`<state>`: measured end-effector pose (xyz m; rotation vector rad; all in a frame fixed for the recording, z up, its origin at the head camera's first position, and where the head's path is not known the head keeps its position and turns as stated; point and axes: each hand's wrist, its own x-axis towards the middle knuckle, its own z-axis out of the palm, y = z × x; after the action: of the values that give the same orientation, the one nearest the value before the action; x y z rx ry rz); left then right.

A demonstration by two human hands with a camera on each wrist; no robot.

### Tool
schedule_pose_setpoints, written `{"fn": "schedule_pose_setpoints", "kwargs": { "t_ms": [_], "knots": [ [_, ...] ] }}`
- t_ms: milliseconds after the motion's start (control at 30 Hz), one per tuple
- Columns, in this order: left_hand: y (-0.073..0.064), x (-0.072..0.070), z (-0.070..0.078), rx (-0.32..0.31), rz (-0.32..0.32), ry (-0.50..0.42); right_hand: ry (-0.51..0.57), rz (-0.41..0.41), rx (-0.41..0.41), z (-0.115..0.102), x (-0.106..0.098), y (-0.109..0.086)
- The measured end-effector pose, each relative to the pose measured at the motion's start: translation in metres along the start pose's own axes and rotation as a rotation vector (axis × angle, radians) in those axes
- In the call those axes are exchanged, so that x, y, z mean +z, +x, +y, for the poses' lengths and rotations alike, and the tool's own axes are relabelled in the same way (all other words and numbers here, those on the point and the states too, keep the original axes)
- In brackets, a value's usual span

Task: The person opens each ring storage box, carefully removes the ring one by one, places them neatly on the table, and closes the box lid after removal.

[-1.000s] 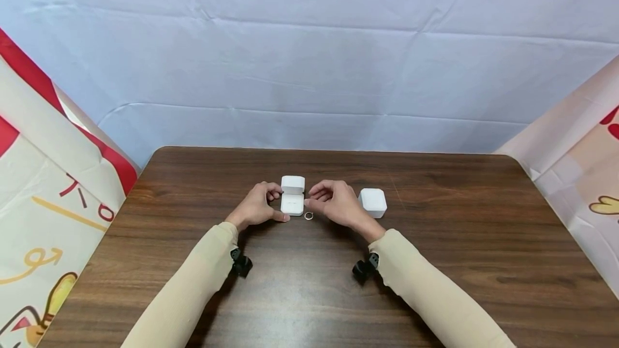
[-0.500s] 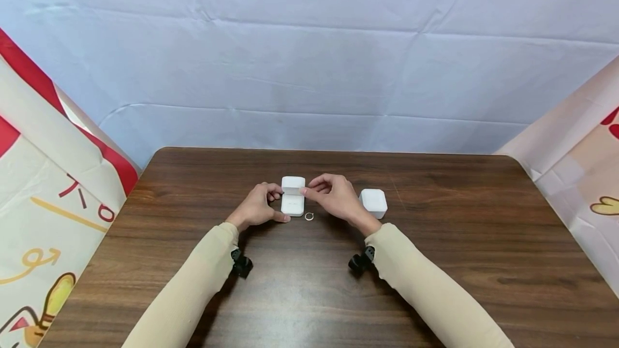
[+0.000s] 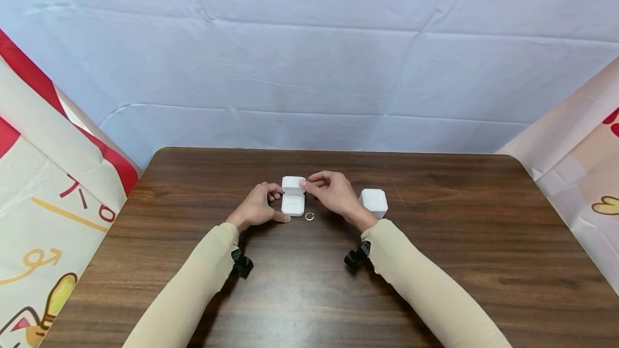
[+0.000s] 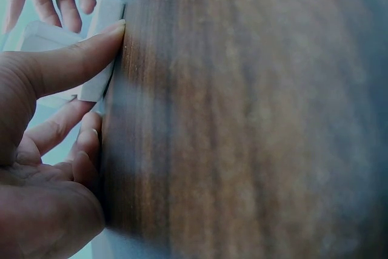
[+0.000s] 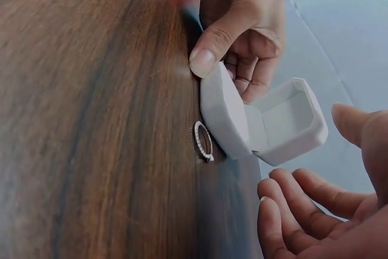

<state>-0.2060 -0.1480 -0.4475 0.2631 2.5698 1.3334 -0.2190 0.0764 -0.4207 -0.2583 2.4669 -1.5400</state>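
A small white ring box (image 3: 293,207) stands with its lid (image 5: 297,144) raised. My left hand (image 3: 255,207) grips the box's base (image 5: 221,110), thumb along the front edge and fingers at the left side. At the lid's right side is my right hand (image 3: 336,193), fingers loosely bent and spread. Its thumb (image 5: 347,122) lies close by the lid's edge, holding nothing. A silver ring (image 5: 198,137) set with small stones lies on the table just right of the base. No ring shows on the box's white cushion.
A second white box (image 3: 373,202), closed, stands to the right behind my right wrist. The brown wood-grain table (image 3: 300,294) ends at a far edge before a pale cloth backdrop (image 3: 309,69). Black cameras (image 3: 242,263) are strapped to both wrists.
My right hand has moved from beside the base up and away to the lid's right side. The left hand, the ring and both boxes have stayed in place.
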Motion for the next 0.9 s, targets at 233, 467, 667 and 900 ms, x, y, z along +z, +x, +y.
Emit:
{"fn": "schedule_pose_setpoints", "kwargs": {
  "t_ms": [233,467,667,900],
  "knots": [
    [0.0002,0.0,0.0,0.002,0.001,0.008,0.004,-0.022,0.032,0.0005,0.0022,0.0041],
    [0.0009,0.0001,-0.0007,0.007,0.0,0.01,-0.011,-0.022,0.08,0.0008,0.0057,0.0059],
    [0.0006,-0.0001,-0.0009,0.005,-0.002,0.006,0.018,-0.069,0.118,0.0013,0.0067,0.0076],
    [-0.0007,-0.0006,0.0007,0.001,-0.004,-0.007,0.065,-0.144,0.14,0.0026,0.0068,0.0097]
  ]
}}
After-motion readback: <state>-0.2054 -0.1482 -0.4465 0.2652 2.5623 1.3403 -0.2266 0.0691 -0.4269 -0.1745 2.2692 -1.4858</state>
